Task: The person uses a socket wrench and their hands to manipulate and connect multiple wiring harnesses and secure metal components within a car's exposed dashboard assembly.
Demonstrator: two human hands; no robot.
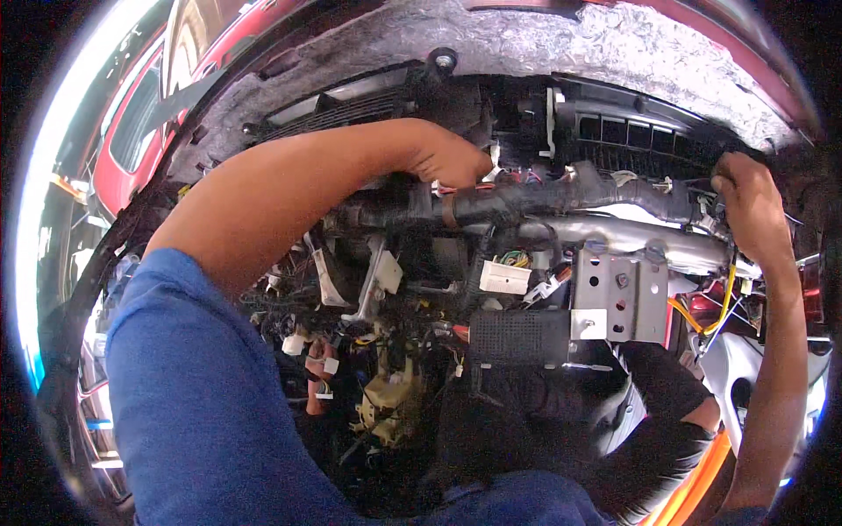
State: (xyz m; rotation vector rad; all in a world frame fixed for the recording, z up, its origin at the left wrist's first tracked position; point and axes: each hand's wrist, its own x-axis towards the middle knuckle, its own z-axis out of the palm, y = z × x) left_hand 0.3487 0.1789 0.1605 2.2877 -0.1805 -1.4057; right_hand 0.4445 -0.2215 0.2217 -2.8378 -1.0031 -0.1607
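Black taped harness — left hand curled on it, right hand gripping its end

sleeve: blue, short, left arm | forearms: bare | hands: no gloves

Both hands reach into a stripped car dashboard: the left hand and the right hand grip the black wrapped cable bundle.

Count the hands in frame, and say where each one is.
2. Left hand at upper centre, gripping the taped black wiring bundle. Right hand at the far right, at the bundle's end by the yellow wire. Fingertips are partly hidden.
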